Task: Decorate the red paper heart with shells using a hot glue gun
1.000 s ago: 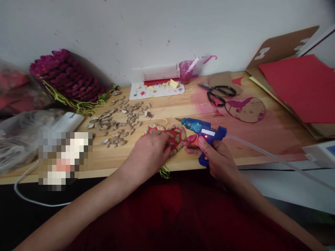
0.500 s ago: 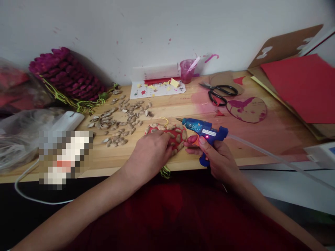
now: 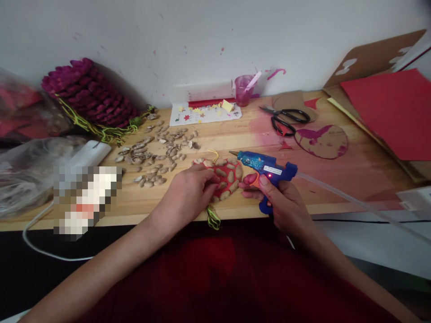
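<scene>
My right hand [image 3: 285, 202] is wrapped round a blue hot glue gun [image 3: 256, 161], a finger at its orange trigger. A small red light glows on its side, and its nozzle points left above the table. My left hand [image 3: 186, 190] lies over the left part of a red heart-like piece [image 3: 230, 168] covered with peanut shells [image 3: 221, 172]. Its fingers are curled together against the piece; whatever is under the fingertips is hidden. Yellow string shows at the piece's far edge, and a green-yellow tassel [image 3: 213, 219] hangs at the near table edge.
Loose peanut shells [image 3: 155, 175] lie left. Behind are a sheet with stars [image 3: 205, 117], a purple-stained cup [image 3: 244, 92] and black-handled scissors [image 3: 292, 115]. Cardboard [image 3: 323, 142] and red sheets [image 3: 387, 112] lie right. A purple shell-covered object [image 3: 90, 96] and plastic bags [image 3: 30, 170] stand left.
My left hand has slid a little left, uncovering more of the red piece and its shells. My right hand still grips the glue gun in nearly the same place.
</scene>
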{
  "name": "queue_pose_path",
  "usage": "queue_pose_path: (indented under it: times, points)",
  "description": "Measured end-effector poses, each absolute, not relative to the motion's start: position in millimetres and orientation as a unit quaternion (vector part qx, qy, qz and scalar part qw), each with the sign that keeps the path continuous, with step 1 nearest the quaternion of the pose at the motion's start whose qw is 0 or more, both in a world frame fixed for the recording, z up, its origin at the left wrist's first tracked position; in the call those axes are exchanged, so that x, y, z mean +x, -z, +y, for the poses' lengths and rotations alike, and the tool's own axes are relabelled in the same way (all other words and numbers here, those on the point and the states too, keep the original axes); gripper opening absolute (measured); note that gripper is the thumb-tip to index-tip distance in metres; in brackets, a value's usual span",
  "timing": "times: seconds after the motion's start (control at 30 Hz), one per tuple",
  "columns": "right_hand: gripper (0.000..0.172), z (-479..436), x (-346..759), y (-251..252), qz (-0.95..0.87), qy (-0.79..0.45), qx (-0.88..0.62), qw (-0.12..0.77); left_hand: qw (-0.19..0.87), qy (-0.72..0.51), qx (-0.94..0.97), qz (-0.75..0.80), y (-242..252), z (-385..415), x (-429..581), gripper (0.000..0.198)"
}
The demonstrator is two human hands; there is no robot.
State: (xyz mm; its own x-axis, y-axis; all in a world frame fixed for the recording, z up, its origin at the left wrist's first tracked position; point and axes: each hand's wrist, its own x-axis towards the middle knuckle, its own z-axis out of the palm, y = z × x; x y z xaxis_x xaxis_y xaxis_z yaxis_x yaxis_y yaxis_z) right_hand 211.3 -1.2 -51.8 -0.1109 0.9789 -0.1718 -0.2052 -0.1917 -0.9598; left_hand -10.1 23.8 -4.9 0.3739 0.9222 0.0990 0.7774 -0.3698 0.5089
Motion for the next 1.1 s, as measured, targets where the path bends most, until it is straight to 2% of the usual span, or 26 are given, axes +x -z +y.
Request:
queue_pose_path:
  times: [0.37,1.1]
  points:
    - [0.019,-1.2,210.5,50.2,-0.407,-0.622,-0.462,0.484,0.122,-0.117,0.82,0.547,9.4,21.9,-2.1,0.013]
    - [0.023,0.9,208.1,45.8,-0.42,-0.614,-0.474,0.471,0.089,-0.108,0.833,0.536,7.0,21.2,2.6,0.013]
